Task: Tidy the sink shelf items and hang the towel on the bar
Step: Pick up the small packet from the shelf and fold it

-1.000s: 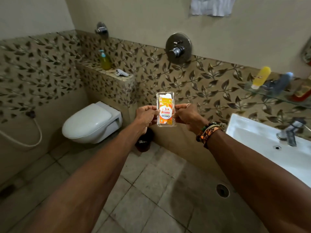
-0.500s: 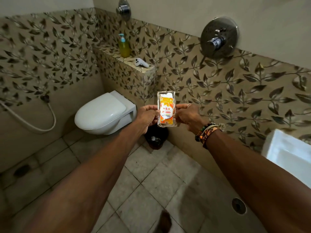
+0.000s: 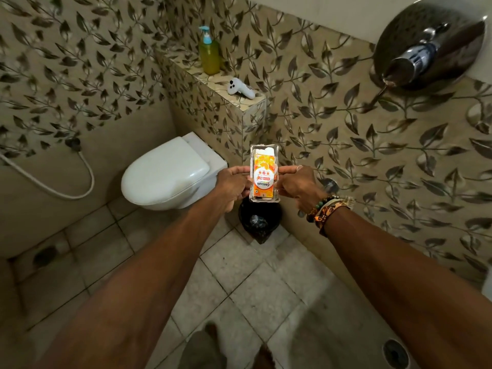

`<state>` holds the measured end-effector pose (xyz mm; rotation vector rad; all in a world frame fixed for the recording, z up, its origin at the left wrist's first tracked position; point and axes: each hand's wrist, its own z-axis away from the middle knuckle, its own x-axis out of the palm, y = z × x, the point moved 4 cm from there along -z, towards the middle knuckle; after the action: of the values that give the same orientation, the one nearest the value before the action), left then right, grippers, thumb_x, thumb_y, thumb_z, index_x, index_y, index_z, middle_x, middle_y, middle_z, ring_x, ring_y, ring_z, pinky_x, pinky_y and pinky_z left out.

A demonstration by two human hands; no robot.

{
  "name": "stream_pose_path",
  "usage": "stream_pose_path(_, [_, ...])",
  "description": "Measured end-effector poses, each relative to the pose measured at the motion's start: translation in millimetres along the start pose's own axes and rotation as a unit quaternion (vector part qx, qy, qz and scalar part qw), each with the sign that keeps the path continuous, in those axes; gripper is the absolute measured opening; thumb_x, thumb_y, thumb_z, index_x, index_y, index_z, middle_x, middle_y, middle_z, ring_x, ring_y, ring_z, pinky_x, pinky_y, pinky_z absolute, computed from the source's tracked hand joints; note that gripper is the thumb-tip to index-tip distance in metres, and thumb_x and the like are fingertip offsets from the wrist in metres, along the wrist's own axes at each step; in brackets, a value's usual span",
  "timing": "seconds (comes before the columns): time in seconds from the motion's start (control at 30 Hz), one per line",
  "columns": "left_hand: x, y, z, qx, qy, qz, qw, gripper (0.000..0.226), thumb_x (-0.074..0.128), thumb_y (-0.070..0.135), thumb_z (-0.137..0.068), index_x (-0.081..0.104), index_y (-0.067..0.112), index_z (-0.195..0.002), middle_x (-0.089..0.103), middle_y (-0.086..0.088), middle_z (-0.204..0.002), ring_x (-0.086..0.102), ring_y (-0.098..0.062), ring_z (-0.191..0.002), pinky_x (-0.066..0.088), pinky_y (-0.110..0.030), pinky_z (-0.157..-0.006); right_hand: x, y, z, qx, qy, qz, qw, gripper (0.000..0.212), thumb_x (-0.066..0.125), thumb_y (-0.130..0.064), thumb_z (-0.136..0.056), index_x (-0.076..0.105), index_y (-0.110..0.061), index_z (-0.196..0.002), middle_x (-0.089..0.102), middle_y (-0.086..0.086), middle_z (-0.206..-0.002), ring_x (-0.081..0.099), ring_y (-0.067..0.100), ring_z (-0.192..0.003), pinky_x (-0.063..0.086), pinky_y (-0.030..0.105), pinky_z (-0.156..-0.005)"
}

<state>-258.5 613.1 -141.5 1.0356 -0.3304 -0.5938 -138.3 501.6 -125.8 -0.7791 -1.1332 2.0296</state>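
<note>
Fingers (image 3: 237, 170) of the left hand (image 3: 231, 185) curled in and pinched the left edge of the orange packet (image 3: 263, 177). The right hand (image 3: 299, 188) pinched the right edge, forefinger laid straight. Both arms were stretched out, the clear-wrapped packet held upright between them, just over the black bin (image 3: 259, 221) on the floor. The white toilet (image 3: 170, 174) sat left, lid down. A yellow soap bottle (image 3: 209, 54) stood on the tiled ledge (image 3: 213, 82) behind.
</note>
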Motion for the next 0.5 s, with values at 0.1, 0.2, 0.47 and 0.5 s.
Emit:
stream_pose_path(0.1, [3,2,-38,-0.012,-0.006,-0.004,1.000,0.029,0.057,-0.009,-0.088,0.064,0.012,-0.106,0.071,-0.007,-0.095,0.067,-0.019,-0.077,0.055,-0.031,-0.067,10,1,-32,0.013,0.014,-0.008,1.000,0.029,0.072,0.013,-0.076,0.068,-0.005,-0.098,0.074,0.012,-0.095,0.069,0.016,-0.069,0.049,0.020,-0.043])
stream_pose_path(0.2, [8,4,-77,-0.021,-0.030,-0.010,0.999,0.028,0.055,-0.010,-0.088,0.063,0.015,-0.100,0.071,-0.004,-0.092,0.067,-0.016,-0.074,0.054,-0.024,-0.054,20,3,-68,0.030,0.038,-0.008,0.999,0.037,0.074,0.012,-0.073,0.068,-0.003,-0.106,0.075,0.013,-0.096,0.071,0.021,-0.076,0.052,0.026,-0.050])
stream_pose_path(0.47, [14,14,-167,-0.060,-0.086,-0.042,0.994,0.032,0.055,-0.011,-0.088,0.063,0.020,-0.087,0.069,-0.002,-0.089,0.065,-0.009,-0.070,0.049,-0.017,-0.041,53,12,-136,0.075,0.123,-0.058,0.988,0.045,0.078,-0.006,-0.048,0.073,-0.005,-0.092,0.076,0.010,-0.085,0.073,0.021,-0.070,0.055,0.029,-0.054])
stream_pose_path(0.5, [15,14,-178,-0.064,-0.090,-0.050,0.993,0.032,0.055,-0.012,-0.088,0.063,0.019,-0.088,0.069,-0.003,-0.089,0.065,-0.009,-0.069,0.049,-0.017,-0.041,56,16,-145,0.083,0.133,-0.068,0.985,0.049,0.077,-0.008,-0.044,0.073,-0.005,-0.092,0.076,0.011,-0.085,0.074,0.024,-0.073,0.059,0.033,-0.058])
